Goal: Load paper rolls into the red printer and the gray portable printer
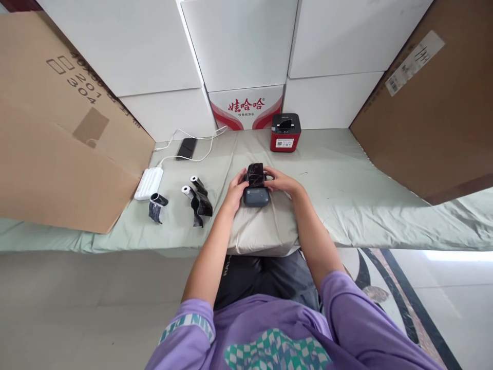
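A small dark blue-grey device (256, 198), which looks like a portable printer, rests on the cloth in front of me. From its far side a glossy, crinkled black piece (255, 174) stands out. My left hand (237, 190) is closed on the left side, its fingertips at the edge of the black piece. Across from it, my right hand (280, 181) grips the right side with bent fingers. Parts of the device's sides are hidden behind my fingers.
To the left lie a small roll (158, 200) with a loose black strip and two white-ended rolls (187, 191) with black strips. A white power bank (149, 183) with a cable, a black phone (187, 148) and a red-and-black printer (285, 132) sit farther back. Cardboard boxes (435, 113) flank the table.
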A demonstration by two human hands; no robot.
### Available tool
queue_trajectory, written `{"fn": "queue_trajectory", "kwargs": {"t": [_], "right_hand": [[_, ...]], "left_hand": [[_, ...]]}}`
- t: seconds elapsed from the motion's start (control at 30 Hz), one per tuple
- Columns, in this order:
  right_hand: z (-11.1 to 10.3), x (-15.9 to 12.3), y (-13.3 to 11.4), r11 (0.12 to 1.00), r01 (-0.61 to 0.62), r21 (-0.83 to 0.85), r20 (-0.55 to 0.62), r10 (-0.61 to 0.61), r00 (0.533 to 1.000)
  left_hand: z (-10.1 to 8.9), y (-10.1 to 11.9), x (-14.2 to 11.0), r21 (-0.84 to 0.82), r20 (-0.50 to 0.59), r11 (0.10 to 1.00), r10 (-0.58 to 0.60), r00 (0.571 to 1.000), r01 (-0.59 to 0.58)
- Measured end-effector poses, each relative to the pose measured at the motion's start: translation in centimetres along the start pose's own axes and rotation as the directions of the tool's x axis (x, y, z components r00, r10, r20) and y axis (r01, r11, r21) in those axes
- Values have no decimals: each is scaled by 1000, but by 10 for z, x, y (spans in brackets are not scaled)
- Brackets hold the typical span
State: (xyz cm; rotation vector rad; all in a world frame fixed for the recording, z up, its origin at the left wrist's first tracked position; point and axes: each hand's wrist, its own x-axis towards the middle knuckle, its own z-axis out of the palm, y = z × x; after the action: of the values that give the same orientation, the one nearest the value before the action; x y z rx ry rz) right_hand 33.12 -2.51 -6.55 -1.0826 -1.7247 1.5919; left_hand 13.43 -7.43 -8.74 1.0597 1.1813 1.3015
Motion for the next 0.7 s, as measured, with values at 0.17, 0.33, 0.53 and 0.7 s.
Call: {"fn": "queue_trajectory", "kwargs": {"t": [0.17, 0.33, 0.53, 0.7], "right_hand": [[17, -22, 9, 997, 3, -74, -207, -19, 978], [67, -64, 31, 922, 115, -370, -338, -249, 907], [55, -84, 29, 835, -3, -550, -553, -362, 750], [-21, -89, 20, 785, -234, -574, -707, -330, 625]], "left_hand": [[-2, -5, -18, 79, -124, 996, -38, 992, 48], [7, -25, -57, 211, -178, 977, 50, 983, -11], [61, -18, -46, 189, -14, 981, 46, 999, -43], [143, -11, -2, 116, 182, 991, 39, 983, -61]]}}
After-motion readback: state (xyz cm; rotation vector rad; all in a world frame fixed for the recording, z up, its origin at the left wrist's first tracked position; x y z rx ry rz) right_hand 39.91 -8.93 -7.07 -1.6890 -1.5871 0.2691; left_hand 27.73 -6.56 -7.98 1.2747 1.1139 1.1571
